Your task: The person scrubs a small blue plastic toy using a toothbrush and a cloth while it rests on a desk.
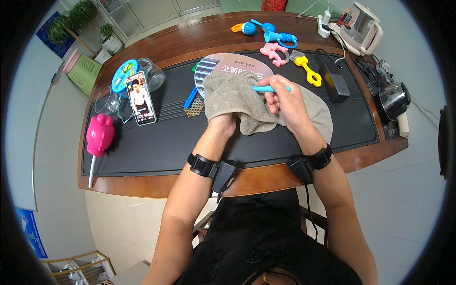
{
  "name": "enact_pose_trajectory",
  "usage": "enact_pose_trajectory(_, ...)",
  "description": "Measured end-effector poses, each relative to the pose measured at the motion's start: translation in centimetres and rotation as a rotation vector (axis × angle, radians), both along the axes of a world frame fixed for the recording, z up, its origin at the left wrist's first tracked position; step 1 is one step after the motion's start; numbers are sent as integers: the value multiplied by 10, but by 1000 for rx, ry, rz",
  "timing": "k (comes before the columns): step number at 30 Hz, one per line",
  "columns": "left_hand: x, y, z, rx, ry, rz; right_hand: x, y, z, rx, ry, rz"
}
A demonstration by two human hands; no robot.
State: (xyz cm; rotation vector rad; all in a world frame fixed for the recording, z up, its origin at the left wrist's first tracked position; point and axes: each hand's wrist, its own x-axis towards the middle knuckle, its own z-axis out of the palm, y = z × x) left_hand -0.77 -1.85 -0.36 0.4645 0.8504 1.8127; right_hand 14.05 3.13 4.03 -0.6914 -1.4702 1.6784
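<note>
A grey towel (231, 99) lies bunched over the black tray top, with one end spread to the right. My left hand (223, 121) reaches beneath it; only the wrist and base of the hand show, and the fingers are covered. Between the thumb and fingers of my right hand (286, 98) is a light-blue plastic stick (263, 88), its left end against the towel. Behind the towel rests a round printed hand fan (238, 61) that bears writing. Two dark-blue sticks (190, 97) and a hexagonal lattice coaster (194, 108) lie to the left.
Left: smartphone (141, 98) with lit screen, blue-lidded tin (124, 75), clear plastic cup (155, 80), pink toy (100, 135) on a white stick. Back right: blue toy trumpet (281, 37), pink rattle (273, 53), yellow rattle (308, 71), black power adapter (334, 82), glass kettle (361, 28), corded power strip (323, 26).
</note>
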Motion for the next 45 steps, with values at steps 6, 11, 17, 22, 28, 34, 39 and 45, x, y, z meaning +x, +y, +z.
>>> enact_pose_trajectory(6,1,1,1,-15,25,5,0,-1,-1,15,-68,99)
enact_pose_trajectory(11,1,0,0,-9,22,21,-2,-3,-1,59,-118,134)
enact_pose_trajectory(17,7,-2,2,-10,161,94,-3,-4,-6,75,-143,160)
enact_pose_trajectory(22,9,-5,9,-48,186,63,-5,-5,-9,102,-161,152)
enact_pose_trajectory(28,5,-4,4,-64,212,75,-5,-8,-7,123,-176,168)
enact_pose_trajectory(34,0,0,-6,-59,185,68,-5,-10,-6,158,-170,191)
enact_pose_trajectory(39,1,-2,-3,-94,167,73,-4,-12,-3,169,-200,201)
enact_pose_trajectory(45,2,-1,-4,-72,159,66,-4,-12,-2,188,-209,201)
